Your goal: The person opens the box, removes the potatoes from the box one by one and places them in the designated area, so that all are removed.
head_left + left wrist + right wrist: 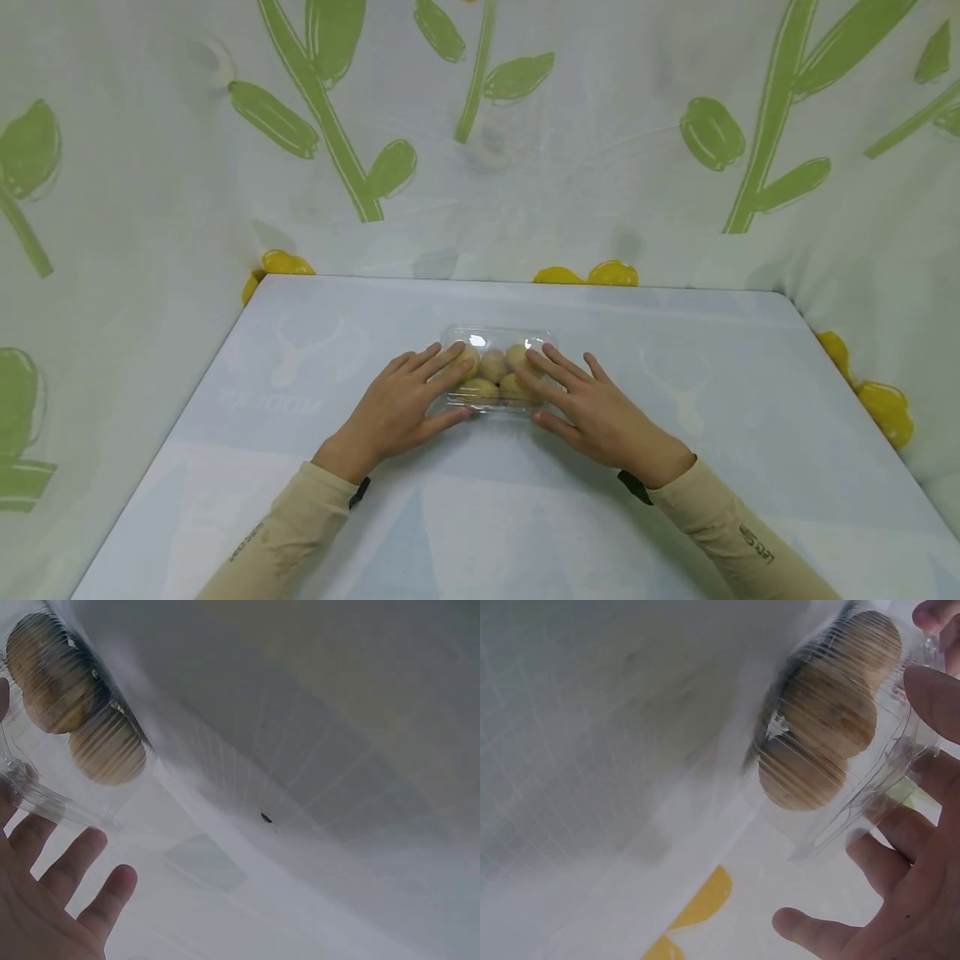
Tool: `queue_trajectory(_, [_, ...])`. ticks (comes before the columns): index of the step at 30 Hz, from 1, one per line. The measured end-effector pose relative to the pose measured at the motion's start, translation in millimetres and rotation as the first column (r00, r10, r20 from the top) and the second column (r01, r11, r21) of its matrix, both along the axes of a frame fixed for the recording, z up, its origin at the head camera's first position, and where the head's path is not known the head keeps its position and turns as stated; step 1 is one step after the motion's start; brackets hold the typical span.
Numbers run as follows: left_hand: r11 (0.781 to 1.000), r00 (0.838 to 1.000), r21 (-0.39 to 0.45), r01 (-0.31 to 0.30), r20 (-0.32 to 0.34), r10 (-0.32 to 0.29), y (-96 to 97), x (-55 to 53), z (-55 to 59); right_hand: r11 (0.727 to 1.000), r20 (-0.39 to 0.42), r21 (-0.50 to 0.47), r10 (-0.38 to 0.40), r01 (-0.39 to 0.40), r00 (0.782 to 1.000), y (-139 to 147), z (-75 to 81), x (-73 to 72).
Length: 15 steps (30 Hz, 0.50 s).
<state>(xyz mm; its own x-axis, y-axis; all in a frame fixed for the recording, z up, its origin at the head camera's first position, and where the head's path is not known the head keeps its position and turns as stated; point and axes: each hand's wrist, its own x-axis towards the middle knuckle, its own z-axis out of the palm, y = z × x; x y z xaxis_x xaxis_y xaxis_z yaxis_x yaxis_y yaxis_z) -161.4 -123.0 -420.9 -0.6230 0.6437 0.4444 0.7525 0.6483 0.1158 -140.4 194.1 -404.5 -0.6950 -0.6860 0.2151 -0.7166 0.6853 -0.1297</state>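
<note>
A clear plastic clamshell box (498, 334) stands on the table with its lid down. Through its walls show several roundish, yellow-brown potatoes (492, 367), seen closer in the right wrist view as mottled potatoes (829, 712). My left hand (401, 408) lies at the box's left end, fingers spread and nearly straight over the lid, thumb by the near edge. At the right end, my right hand (600, 417) mirrors it, its fingertips on the lid and little finger held apart. The left wrist view shows the left hand (45, 900) beside the box's rim (60, 806).
The pale table (495, 508) carries faint printed deer and triangle shapes. White cloth (570, 200) with green leaves and yellow flowers hangs behind it and along both sides.
</note>
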Motion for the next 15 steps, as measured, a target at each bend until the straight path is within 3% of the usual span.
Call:
queue_trajectory(8, [0.998,1.0,-0.06,-0.015,-0.01,0.014,0.2,1.4,1.2,1.0,-0.024,0.013,0.003,-0.003,1.0,0.1,-0.7,0.6])
queue_trajectory(15, [0.995,0.998,-0.093,-0.032,0.042,0.036,0.7,3.8,1.9,1.0,-0.025,0.02,-0.002,0.002,1.0,-0.2,-2.0,1.1])
